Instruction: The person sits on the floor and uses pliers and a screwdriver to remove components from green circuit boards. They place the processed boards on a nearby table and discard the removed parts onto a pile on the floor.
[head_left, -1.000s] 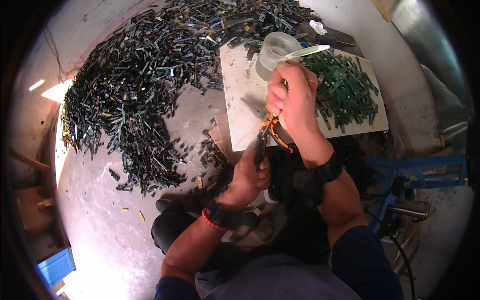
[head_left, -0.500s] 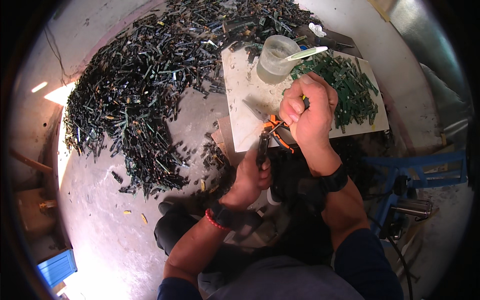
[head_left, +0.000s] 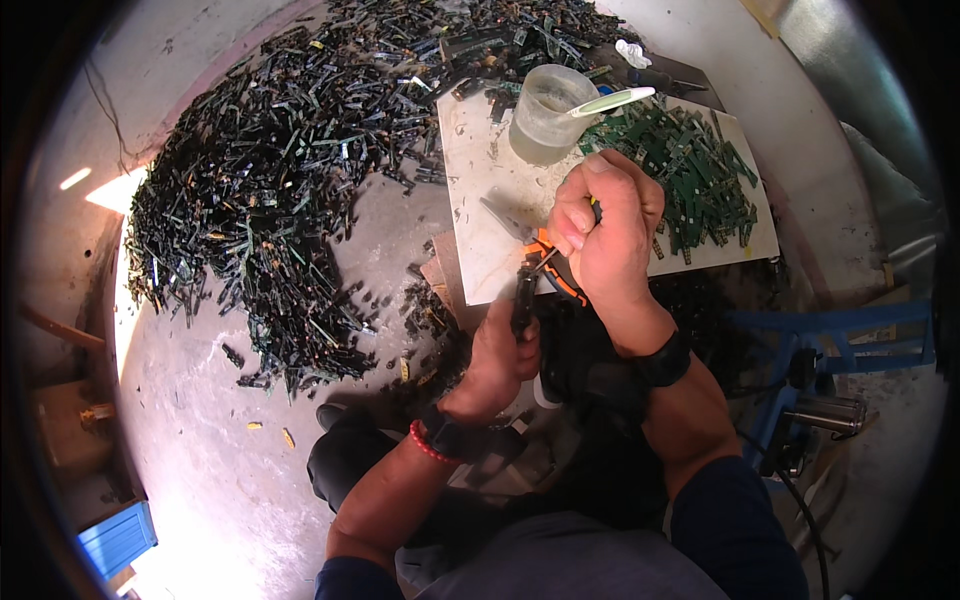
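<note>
My left hand (head_left: 500, 355) is closed around a narrow black strip-shaped piece (head_left: 523, 300), held upright with its end sticking out above my fingers. In my right fist (head_left: 615, 220) is a screwdriver (head_left: 546, 261) with a black and yellow handle, mostly hidden by my fingers. Its thin metal shaft slants down to the left, and the tip meets the upper end of the black piece. Just behind lie orange and black pliers (head_left: 541, 243) on a white board (head_left: 480, 265), jaws apart and pointing to the far left; my right hand covers part of that area.
A large heap of dark strips (head_left: 260, 230) spreads over the floor at the left and back. On the board stand a cloudy plastic cup (head_left: 540, 135), a white-green brush (head_left: 615, 102) across its rim, and a pile of green circuit strips (head_left: 700, 185). A blue stool (head_left: 840, 335) stands right.
My right hand has shifted slightly left and tilted with the screwdriver, whose tip stays at the black piece. My left hand has barely moved.
</note>
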